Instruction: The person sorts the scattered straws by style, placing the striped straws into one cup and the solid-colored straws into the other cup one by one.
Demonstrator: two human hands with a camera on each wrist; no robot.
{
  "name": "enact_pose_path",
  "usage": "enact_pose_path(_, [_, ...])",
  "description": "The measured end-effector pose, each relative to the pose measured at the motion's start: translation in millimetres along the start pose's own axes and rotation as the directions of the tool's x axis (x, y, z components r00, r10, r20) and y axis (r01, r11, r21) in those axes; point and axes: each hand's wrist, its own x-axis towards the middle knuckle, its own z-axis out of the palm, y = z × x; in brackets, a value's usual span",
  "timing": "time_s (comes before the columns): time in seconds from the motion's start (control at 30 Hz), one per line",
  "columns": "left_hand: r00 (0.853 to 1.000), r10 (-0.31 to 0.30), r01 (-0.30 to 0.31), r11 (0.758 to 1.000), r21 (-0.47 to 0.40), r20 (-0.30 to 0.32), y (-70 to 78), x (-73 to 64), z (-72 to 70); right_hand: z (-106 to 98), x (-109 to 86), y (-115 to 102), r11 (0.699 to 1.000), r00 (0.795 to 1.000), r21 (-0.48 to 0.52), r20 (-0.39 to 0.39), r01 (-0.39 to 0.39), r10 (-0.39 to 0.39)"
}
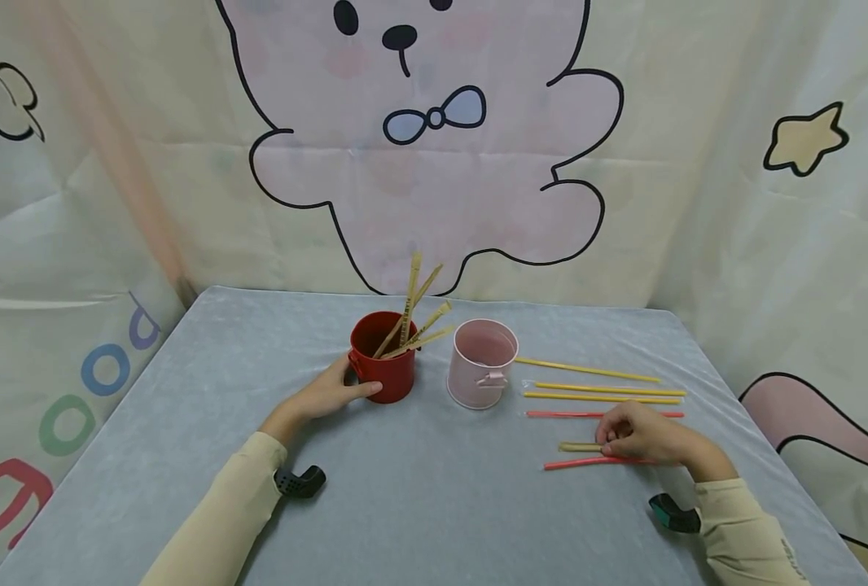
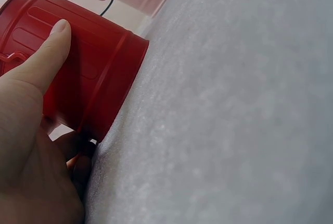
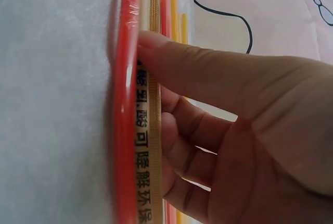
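My left hand (image 1: pixel 327 392) holds the side of a small red bucket (image 1: pixel 396 378), thumb along its front wall in the left wrist view. Several tan paper-wrapped straws (image 1: pixel 413 289) lean inside that bucket, their ends sticking out above the rim. On the right, my right hand (image 1: pixel 646 435) pinches another tan wrapped straw (image 1: pixel 577 447) with dark printed characters, close to the cloth. One red straw (image 3: pixel 124 114) lies right beside it on the near side, and a second red straw (image 1: pixel 562 414) lies on the far side, partly behind the hand.
A pale pink bucket (image 1: pixel 480 370) stands to the right of the red one. Yellow straws (image 1: pixel 602 393) lie in a rough row beyond the red ones. Grey-blue cloth (image 1: pixel 434 496) covers the table, and a printed curtain (image 1: pixel 661 98) hangs behind it.
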Motion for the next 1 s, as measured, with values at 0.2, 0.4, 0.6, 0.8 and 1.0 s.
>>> enact_pose_path(0.2, [1.0,-0.017,0.017,1.0,0.007,-0.001,0.9,-1.3,0.0,-3.3,-2.2,-5.6,0.998,0.998,-0.06,-0.046,0.038,-0.04])
enact_pose_path(0.4, [1.0,-0.006,0.006,1.0,-0.021,0.001,1.2,0.6,0.8,-7.4,-3.6,-16.6,0.991,0.984,-0.095,-0.145,0.093,-0.106])
enact_pose_path(0.6, [1.0,0.001,-0.001,1.0,-0.008,-0.001,-0.3,-0.2,-0.2,-4.7,-1.8,-27.5,0.985,0.952,-0.164,-0.288,0.059,-0.105])
enact_pose_path(0.8, [1.0,0.005,-0.005,1.0,-0.014,0.001,-0.8,-0.6,0.3,-0.1,-1.4,-41.9,0.971,0.89,-0.238,-0.437,0.021,-0.126])
enact_pose_path(1.0, [1.0,0.013,-0.013,1.0,-0.008,-0.008,-0.3,0.4,0.1,6.2,2.0,-57.6,0.964,0.816,-0.264,-0.549,0.037,-0.181])
